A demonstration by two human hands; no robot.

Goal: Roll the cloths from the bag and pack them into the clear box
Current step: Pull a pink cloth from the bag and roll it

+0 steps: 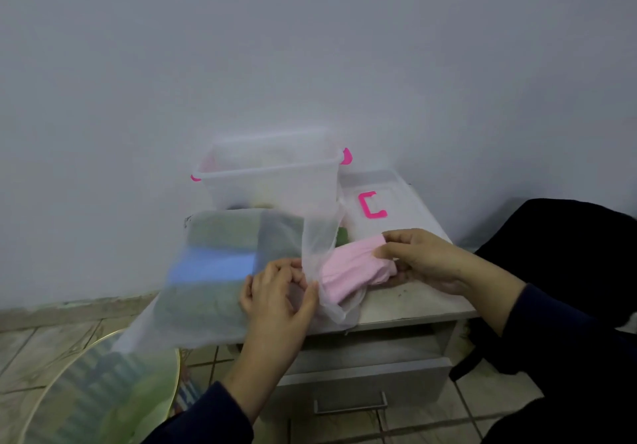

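Observation:
A translucent white mesh bag [193, 309] lies across the left of the small table, blurred by motion. Green, blue and grey cloths show through it. My left hand [279, 295] pinches the bag's open edge. My right hand [420, 261] grips a pink cloth [348, 271] that sticks partly out of the bag's mouth. The clear box [272, 181] with pink latches stands open behind the bag, against the wall. Something pale yellow-green shows faintly at its bottom.
The box's clear lid [382, 198] with a pink handle lies flat to the right of the box. The table [406, 305] has a drawer below. A round glass-topped table [103, 392] stands lower left. A black bag [565, 257] sits at the right.

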